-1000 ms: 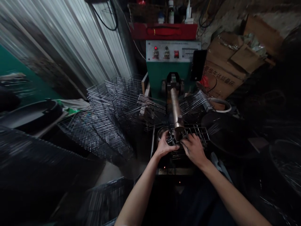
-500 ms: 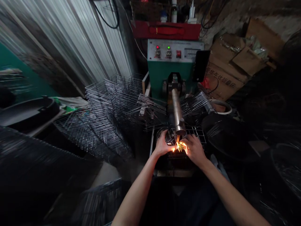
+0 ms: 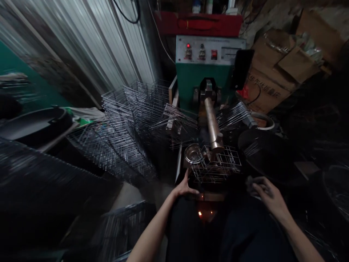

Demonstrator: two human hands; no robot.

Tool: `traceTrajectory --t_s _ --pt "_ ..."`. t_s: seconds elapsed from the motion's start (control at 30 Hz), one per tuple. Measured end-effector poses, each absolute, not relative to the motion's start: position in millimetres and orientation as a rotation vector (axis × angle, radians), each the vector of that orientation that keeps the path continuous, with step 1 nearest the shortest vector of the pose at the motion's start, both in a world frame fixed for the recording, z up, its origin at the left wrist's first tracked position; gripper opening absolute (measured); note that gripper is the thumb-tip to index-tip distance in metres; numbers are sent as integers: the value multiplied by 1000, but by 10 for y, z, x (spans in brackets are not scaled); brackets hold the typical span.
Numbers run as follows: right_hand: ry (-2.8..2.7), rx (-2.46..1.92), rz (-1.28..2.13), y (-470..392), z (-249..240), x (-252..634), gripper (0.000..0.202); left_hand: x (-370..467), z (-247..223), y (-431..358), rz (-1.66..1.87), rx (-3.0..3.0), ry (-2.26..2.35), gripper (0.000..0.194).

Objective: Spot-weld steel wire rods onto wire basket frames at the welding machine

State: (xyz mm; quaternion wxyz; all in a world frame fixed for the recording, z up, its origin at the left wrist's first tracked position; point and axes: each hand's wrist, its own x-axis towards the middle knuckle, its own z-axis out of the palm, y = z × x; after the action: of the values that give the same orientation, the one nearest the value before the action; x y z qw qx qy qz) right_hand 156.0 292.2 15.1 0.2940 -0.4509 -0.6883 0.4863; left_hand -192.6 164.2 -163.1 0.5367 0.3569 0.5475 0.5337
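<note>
My left hand (image 3: 184,187) is at the near left side of a small wire rack (image 3: 227,160), thumb and forefinger spread apart with nothing between them. The rack lies under the round metal arm (image 3: 213,125) of a green welding machine (image 3: 188,80). My right hand (image 3: 268,194) is off to the right of the rack, fingers curled around something greyish that is too dark and blurred to name. A round metal dish (image 3: 193,154) sits at the rack's left. Small glowing sparks (image 3: 200,213) show low down between my legs.
Stacked wire racks (image 3: 128,127) crowd the left. Loose wires (image 3: 234,116) lie behind the arm, and a dark round pan (image 3: 256,153) with wires stands right. Cardboard boxes (image 3: 267,87) lean at the back right. A red toolbox (image 3: 199,24) sits atop the machine.
Both hands have left the spot under the welding arm: my left has drawn back toward me, my right has moved right and closed. The bright spark shower has ended, and the machine's green light is off.
</note>
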Motion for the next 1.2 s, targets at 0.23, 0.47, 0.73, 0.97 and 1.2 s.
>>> traceTrajectory --t_s 0.23,0.47,0.73,0.97,1.2 --pt "-1633 -1370 1435 2747 42 1643 49 -1670 -1704 1929 1433 697 1102 131" --pt "-1493 -1273 1645 2698 177 1450 48 -1926 -1426 1723 1594 701 1126 114" --pt "-1602 -787 2146 2466 658 1321 48 -2259 -669 899 1595 1045 1483 100" --pt "-2220 -332 1921 2311 1135 735 25 -2165 -408 1116 1457 1106 1545 110" --pt "-2530 -286 1159 2198 1077 512 15 -1865 -116 1344 1375 1315 1677 110"
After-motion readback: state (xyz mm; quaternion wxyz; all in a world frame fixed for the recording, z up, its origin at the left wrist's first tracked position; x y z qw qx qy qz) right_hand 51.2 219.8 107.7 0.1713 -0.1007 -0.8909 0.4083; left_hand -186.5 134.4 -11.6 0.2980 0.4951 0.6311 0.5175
